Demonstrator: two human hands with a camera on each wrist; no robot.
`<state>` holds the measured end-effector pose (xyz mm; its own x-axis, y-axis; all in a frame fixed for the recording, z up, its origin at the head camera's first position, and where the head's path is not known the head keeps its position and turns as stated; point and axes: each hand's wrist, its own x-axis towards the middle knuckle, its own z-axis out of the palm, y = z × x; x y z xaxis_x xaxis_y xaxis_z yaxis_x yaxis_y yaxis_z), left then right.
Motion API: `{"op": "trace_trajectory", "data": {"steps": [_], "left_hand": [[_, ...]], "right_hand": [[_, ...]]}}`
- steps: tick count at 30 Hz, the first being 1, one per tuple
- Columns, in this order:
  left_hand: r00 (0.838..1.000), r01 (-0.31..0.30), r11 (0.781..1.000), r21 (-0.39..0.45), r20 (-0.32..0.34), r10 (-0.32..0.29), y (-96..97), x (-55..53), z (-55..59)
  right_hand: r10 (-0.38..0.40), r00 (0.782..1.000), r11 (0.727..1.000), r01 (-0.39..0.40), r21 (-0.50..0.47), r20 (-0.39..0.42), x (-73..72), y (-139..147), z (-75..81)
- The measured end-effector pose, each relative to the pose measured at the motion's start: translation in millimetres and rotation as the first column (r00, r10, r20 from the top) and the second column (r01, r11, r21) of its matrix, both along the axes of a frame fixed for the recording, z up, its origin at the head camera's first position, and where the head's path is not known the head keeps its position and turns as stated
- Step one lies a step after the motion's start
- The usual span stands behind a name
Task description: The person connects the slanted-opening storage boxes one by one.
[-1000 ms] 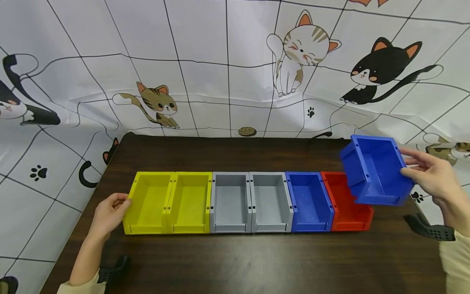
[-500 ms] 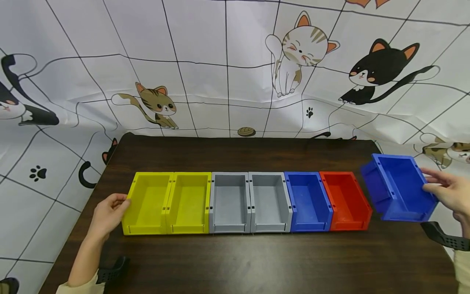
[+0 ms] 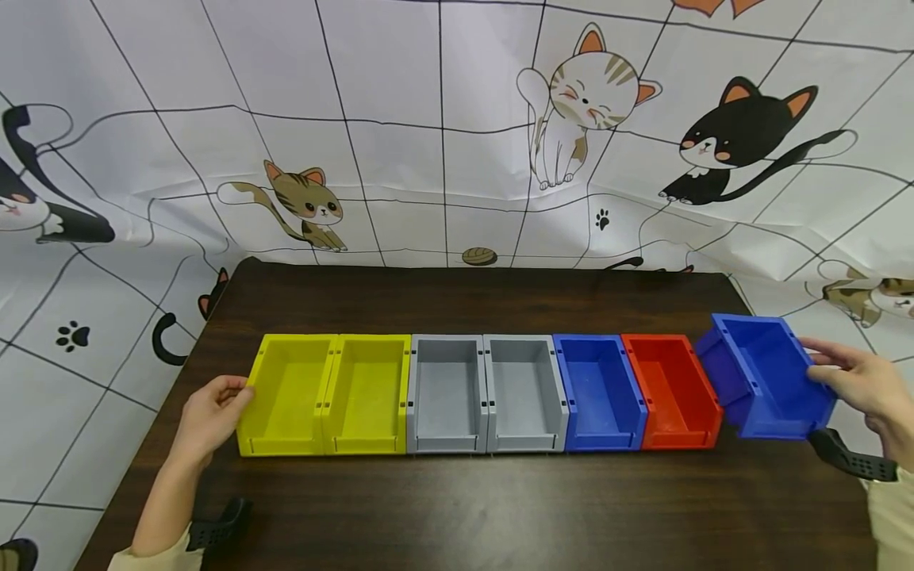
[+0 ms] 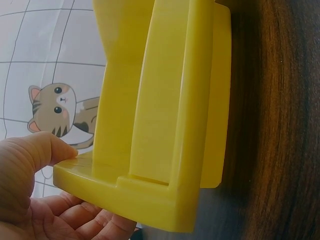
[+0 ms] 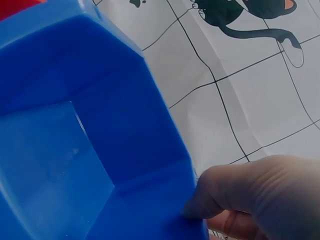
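Observation:
My right hand (image 3: 860,388) pinches the right side wall of a blue storage bin (image 3: 774,377), thumb inside and fingers outside. That bin is tilted, just right of a red bin (image 3: 674,388). The right wrist view shows the thumb pressed over the wall of the held blue bin (image 5: 150,130). My left hand (image 3: 214,412) grips the left side wall of the leftmost yellow bin (image 3: 286,388). In the left wrist view the thumb lies on the rim of this yellow bin (image 4: 115,195), with the fingers curled beneath it. No contents show in either bin.
Between the yellow and red bins, a second yellow bin (image 3: 367,392), two grey bins (image 3: 450,392) and another blue bin (image 3: 600,392) stand side by side in the row. The dark wooden table (image 3: 457,507) ends at a white cat-print cloth (image 3: 400,159) behind.
The right hand carried the blue bin from above the red bin rightward and down, then slightly back left toward the red bin's right side. My left hand stays on the yellow bin.

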<state>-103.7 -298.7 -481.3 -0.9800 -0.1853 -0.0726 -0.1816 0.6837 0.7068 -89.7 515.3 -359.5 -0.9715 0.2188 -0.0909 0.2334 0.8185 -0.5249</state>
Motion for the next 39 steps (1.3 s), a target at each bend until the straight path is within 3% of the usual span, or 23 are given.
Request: {"op": "trace_trajectory", "data": {"steps": [4, 7, 11, 15, 20, 22, 24, 28, 31, 39], "left_hand": [[0.999, -0.012, 1.000, 0.010, 0.042, 0.011, 23.4, 10.9, 38.6], [1.000, 0.000, 1.000, -0.005, 0.018, 0.000, 10.3, 5.3, 16.3], [0.999, 0.001, 1.000, -0.028, -0.041, -0.002, -17.0, -7.4, -32.0], [0.999, 0.008, 1.000, -0.023, -0.031, -0.009, -14.5, -5.7, -25.7], [1.000, 0.006, 1.000, 0.023, 0.010, -0.006, -1.0, 1.6, 1.1], [1.000, -0.011, 1.000, 0.005, 0.015, 0.011, 1.5, 2.7, 4.4], [1.000, -0.008, 1.000, 0.006, 0.019, 0.008, -1.1, 2.0, 0.9], [1.000, -0.005, 0.999, -0.035, -0.002, 0.005, -14.8, -4.2, -21.9], [1.000, -0.003, 0.999, -0.049, -0.017, 0.002, -21.5, -7.1, -32.8], [1.000, -0.006, 0.999, -0.033, -0.022, 0.005, -19.3, -7.4, -30.3]], "right_hand": [[0.040, 0.999, 0.999, -0.040, -0.014, 0.015, -7.5, 5.5, 1.4], [0.054, 0.998, 0.998, -0.053, -0.018, 0.028, -10.4, 7.4, 2.0], [0.070, 0.996, 0.998, -0.070, -0.005, 0.050, -9.5, 6.3, 1.3], [0.065, 0.996, 0.998, -0.065, -0.007, 0.055, -8.6, 6.3, -0.1], [0.048, 0.998, 0.999, -0.047, -0.021, 0.044, -8.5, 6.1, 0.4], [0.052, 0.998, 0.998, -0.051, -0.027, 0.042, -8.7, 5.9, 0.6], [0.061, 0.997, 0.998, -0.061, -0.020, 0.041, -9.3, 5.5, 0.4], [0.079, 0.996, 0.997, -0.078, -0.011, 0.038, -13.2, 5.1, -1.3], [0.076, 0.996, 0.997, -0.076, -0.012, 0.041, -16.6, 5.5, -3.1], [0.091, 0.995, 0.996, -0.090, -0.021, 0.040, -13.6, 7.6, -8.5]]}}
